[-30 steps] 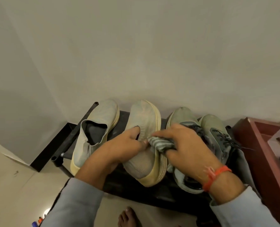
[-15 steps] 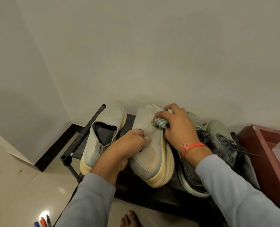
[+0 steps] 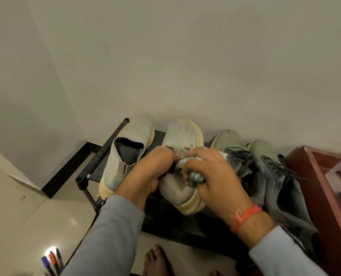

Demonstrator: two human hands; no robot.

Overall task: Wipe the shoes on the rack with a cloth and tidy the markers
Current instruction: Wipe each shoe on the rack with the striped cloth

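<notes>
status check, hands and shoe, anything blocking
Left hand grips the shoe at its opening. Right hand holds the cloth against it. Markers untouched on floor. Nothing blocking.

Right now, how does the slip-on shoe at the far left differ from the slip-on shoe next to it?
The far-left slip-on stands untouched with its dark opening showing; the second slip-on is held at its opening by the left hand while the right hand presses a cloth on it. The first lies flat on the rack; the second looks tilted. Both are pale knit with cream soles.
</notes>
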